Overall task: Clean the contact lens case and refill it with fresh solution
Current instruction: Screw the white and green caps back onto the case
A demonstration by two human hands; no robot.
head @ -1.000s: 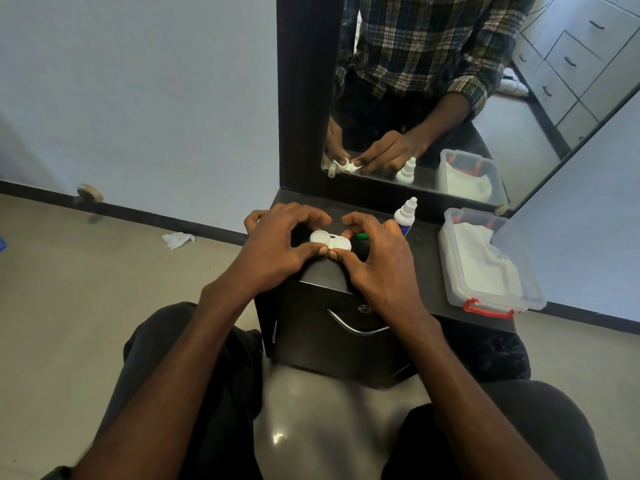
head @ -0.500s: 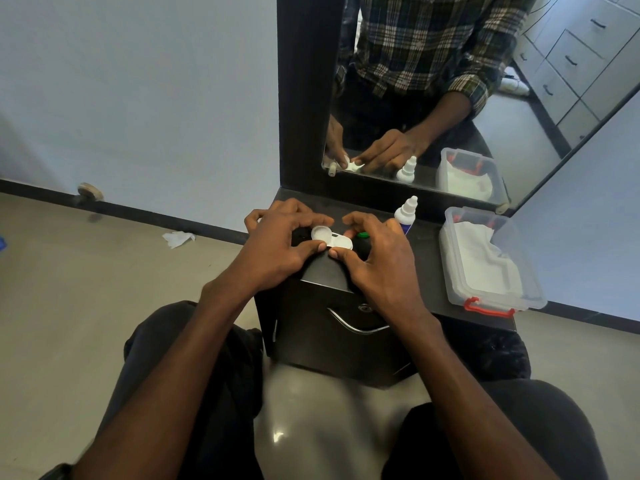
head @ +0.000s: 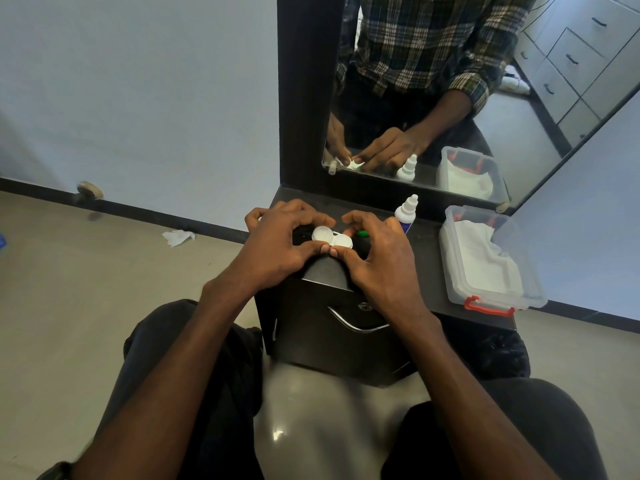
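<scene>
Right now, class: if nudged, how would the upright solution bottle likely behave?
The solution bottle stands tall and narrow, so it probably tips easily. Its round body would likely roll once down. Being small plastic, it is probably light.

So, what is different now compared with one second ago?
Almost nothing. Both hands, left hand and right hand, keep pinching the white lens case; it tilted slightly, then levelled again. The solution bottle, green cap and plastic box stayed in place.
</scene>
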